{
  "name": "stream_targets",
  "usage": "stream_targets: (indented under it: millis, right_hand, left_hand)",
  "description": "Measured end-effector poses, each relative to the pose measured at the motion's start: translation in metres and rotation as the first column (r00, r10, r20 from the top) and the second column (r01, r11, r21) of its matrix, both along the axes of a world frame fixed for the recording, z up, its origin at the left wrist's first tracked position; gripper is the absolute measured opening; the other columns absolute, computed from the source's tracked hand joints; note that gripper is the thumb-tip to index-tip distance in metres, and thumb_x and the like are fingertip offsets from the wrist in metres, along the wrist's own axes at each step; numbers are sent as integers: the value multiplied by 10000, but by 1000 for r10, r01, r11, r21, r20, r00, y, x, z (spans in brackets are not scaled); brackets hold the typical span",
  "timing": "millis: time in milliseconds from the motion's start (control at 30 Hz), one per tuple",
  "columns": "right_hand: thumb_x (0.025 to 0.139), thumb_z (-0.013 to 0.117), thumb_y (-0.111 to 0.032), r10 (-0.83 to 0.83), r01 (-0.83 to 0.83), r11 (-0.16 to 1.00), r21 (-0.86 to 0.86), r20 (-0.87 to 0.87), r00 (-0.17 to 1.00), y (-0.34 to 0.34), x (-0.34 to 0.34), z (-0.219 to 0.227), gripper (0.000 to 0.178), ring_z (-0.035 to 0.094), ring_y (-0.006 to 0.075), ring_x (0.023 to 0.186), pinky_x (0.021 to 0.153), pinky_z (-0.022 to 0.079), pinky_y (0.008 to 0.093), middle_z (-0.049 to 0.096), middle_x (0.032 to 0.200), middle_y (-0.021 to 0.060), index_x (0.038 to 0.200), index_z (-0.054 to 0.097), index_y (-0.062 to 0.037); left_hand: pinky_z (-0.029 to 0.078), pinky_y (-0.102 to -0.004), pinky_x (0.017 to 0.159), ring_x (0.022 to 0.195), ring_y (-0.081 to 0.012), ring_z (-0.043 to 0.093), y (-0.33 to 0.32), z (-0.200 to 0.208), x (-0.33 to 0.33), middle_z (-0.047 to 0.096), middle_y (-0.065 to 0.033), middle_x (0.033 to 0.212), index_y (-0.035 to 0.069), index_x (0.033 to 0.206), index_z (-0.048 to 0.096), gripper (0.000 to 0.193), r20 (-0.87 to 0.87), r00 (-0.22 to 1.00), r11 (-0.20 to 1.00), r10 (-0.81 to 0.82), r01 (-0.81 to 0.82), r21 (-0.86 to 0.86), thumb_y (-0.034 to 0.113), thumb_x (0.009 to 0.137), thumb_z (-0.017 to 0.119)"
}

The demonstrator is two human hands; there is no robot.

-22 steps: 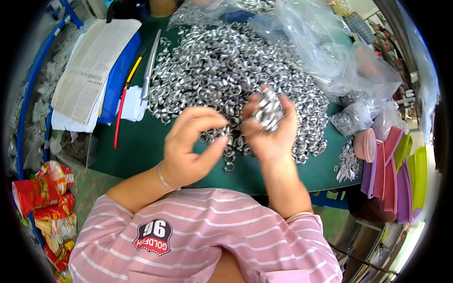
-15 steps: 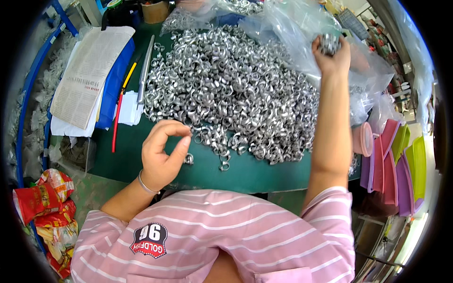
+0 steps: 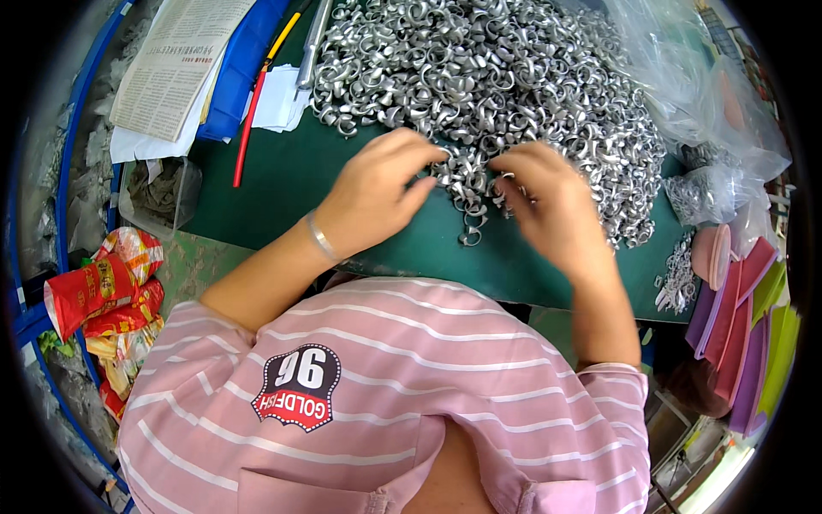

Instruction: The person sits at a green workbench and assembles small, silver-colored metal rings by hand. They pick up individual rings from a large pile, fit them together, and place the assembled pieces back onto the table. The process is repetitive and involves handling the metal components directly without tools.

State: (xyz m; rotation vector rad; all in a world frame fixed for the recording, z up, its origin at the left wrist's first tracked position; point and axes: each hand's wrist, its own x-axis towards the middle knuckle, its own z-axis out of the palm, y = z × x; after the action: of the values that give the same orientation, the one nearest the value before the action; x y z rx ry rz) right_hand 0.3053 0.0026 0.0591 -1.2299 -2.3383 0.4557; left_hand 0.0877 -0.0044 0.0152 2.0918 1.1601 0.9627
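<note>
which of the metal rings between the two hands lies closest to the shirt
The metal ring at the lower tip of the small trail between the left hand and right hand; the others there lie farther up, toward the big pile.

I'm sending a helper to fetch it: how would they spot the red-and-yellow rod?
Start at the heap of silvery rings and go left across the green table. Between white paper and a blue tray lies a thin slanting rod. Its near part is red and its far part yellow, unlike the plain silvery metal rod beside the heap.
</note>
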Motion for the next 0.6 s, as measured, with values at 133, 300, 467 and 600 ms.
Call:
stream_targets:
  millis: [133, 300, 467, 600]
  right_hand:
    - [658, 573, 76, -35, 33, 997, 72, 33, 999, -15, -11, -34, 277, 571, 296, 853, 708, 483, 361, 584, 942, 109, 920, 582, -16]
    - [681, 653, 61, -34, 33, 993, 115, 7, 999, -15, -10, -40, 241, 580, 290, 834, 693, 497, 322, 592, 943, 114, 899, 577, -10]
    - [694, 710, -12, -152, 143, 988, -52, -404, 902, -23, -18, -38, 215, 610, 222, 732, 612, 492, 285, 615, 886, 116, 865, 580, -9]
    - [746, 686, -3, -310, 148, 933, -328, -522, 794, -28, -19, -50, 188, 610, 119, 695, 583, 494, 220, 614, 859, 94, 905, 586, 12]
  left_hand:
    - [473, -298, 622, 705, -222, 579, 9, -10, 16, 560, -109, 849, 7, 861, 589, 181, -88, 996, 999, -27, 29, 30, 22, 703, 677]
    - [462, -279, 582, 653, -179, 573, 4, -15, 8, 561, -80, 789, 5, 810, 595, 132, -26, 999, 993, -37, 34, -109, 7, 706, 676]
    - [467, -242, 608, 712, -139, 567, -4, -10, 4, 569, -75, 897, 4, 799, 598, 123, 123, 992, 997, 3, 6, -74, -30, 705, 670]
    - [471, -221, 647, 801, -112, 549, -9, -9, -1, 554, -79, 986, -10, 878, 594, 175, 358, 934, 966, -2, 95, -241, -53, 724, 664]
